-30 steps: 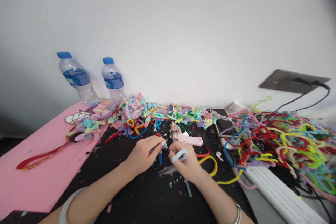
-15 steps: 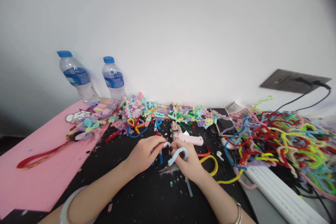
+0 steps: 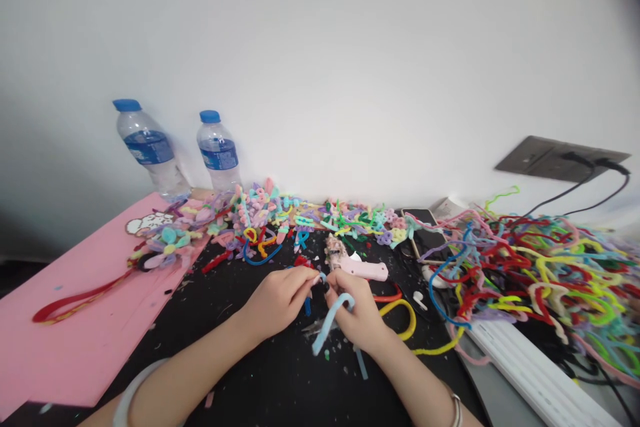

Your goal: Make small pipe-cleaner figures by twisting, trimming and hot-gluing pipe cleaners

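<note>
Fingertips of both hands nearly meet at the centre of my head view, over the black bench [image 3: 260, 380]. My left hand [image 3: 273, 300] is pinched narrow on one end of a light-blue fuzzy stem [image 3: 327, 328]. My right hand [image 3: 359, 310] is closed around the same stem, whose loose tail curves out and hangs toward me. Just beyond the right hand I see a pink glue gun [image 3: 367, 269] lying on its side; scissors [image 3: 314, 327] lie partly hidden beneath that hand. Fuzzy flowers and scraps [image 3: 260, 210] line the back, by the wall. To my right are a phone [image 3: 427, 243], an earbud [image 3: 419, 298], a tangled heap of coloured stems [image 3: 550, 260] and a white power strip [image 3: 537, 367]. To my left, a pink sheet [image 3: 65, 347] carries a red strap [image 3: 83, 299], with two water bottles [image 3: 150, 148] behind it.
</note>
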